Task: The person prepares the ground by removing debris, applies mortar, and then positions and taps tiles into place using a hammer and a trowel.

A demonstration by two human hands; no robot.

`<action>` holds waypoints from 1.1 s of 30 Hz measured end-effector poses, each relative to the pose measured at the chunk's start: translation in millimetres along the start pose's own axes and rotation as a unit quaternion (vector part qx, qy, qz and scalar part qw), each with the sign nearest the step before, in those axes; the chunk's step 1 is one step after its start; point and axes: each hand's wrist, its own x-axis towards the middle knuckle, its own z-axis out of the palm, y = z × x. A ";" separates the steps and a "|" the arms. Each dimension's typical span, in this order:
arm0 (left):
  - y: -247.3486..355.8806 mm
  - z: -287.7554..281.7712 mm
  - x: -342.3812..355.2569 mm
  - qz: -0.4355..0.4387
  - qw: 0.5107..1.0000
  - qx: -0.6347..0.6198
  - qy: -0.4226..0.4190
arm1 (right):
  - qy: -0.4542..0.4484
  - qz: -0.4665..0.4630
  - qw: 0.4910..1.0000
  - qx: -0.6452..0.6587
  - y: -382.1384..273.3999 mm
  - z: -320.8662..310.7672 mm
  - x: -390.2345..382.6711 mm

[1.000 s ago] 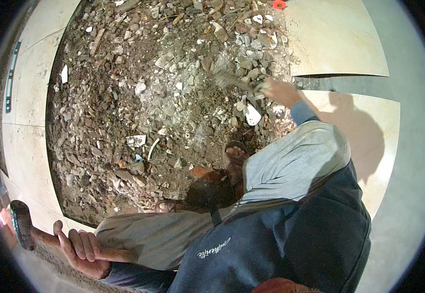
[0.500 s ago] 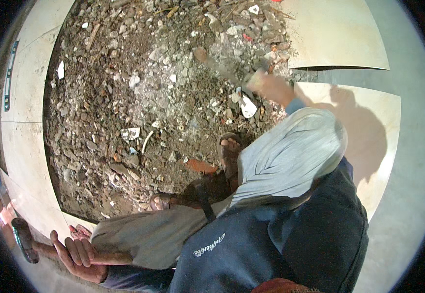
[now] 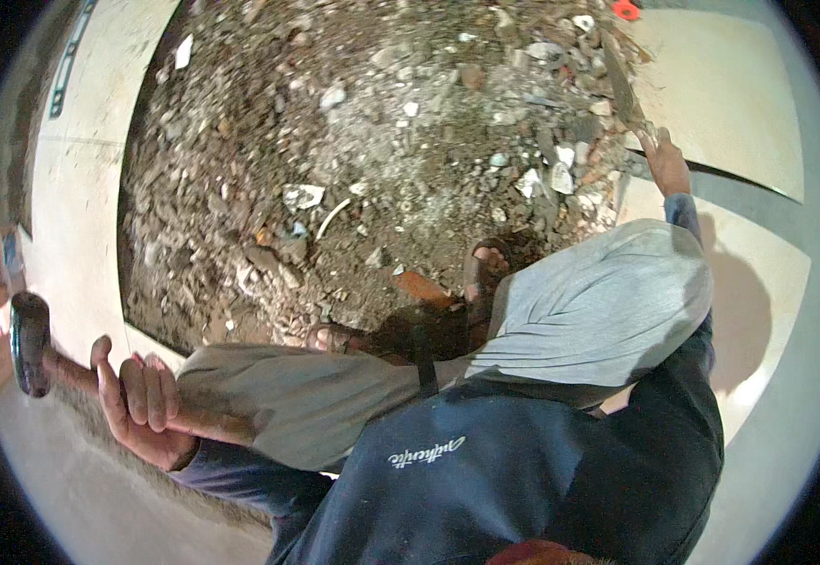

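Note:
At the lower left, my left hand [image 3: 144, 407] is wrapped round the wooden handle of a mallet [image 3: 31, 345] with a dark, shiny, rounded head. The handle lies by my grey-trousered leg, its rear end against the cloth. My right hand [image 3: 666, 162] is stretched out at the upper right, closed on a long, narrow flat tool [image 3: 623, 80]. The tool's far end lies along the border between the rubble bed [image 3: 363, 151] and the far right tile [image 3: 725, 89]. I cannot make out its exact kind, as the fingers hide its near end.
Large cream tiles [image 3: 80, 217] border the rubble on the left. Another tile [image 3: 758, 282] lies on the right, a dark gap parting it from the far one. A spirit level [image 3: 73, 56] rests at the far left. A red ring-shaped piece [image 3: 626, 10] sits by the far tile. My sandalled feet stand on rubble.
My right hand has swung the flat tool from over the rubble to the right, beside the far tile's edge. The left hand keeps its hold on the mallet. The whole view has shifted.

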 end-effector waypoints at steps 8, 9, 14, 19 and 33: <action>4.1 -1.3 -13.5 0.019 0.999 0.008 0.050 | -0.112 -0.374 0.917 0.082 -256.2 -44.9 6.1; 6.8 -4.1 -17.7 0.017 0.998 0.019 0.055 | -0.094 -0.406 0.902 0.114 -254.9 -46.0 20.6; 18.8 -16.9 -33.0 -0.017 0.998 -0.034 -0.056 | -0.113 -0.166 0.978 0.049 -148.0 -62.5 120.9; 32.7 -10.6 -54.2 -0.002 0.982 -0.004 0.188 | -0.014 0.000 0.998 0.063 -88.2 -95.8 176.9; 33.6 -32.6 -62.8 0.006 0.998 0.004 0.068 | -0.137 -0.399 0.885 0.199 -345.0 -65.4 88.9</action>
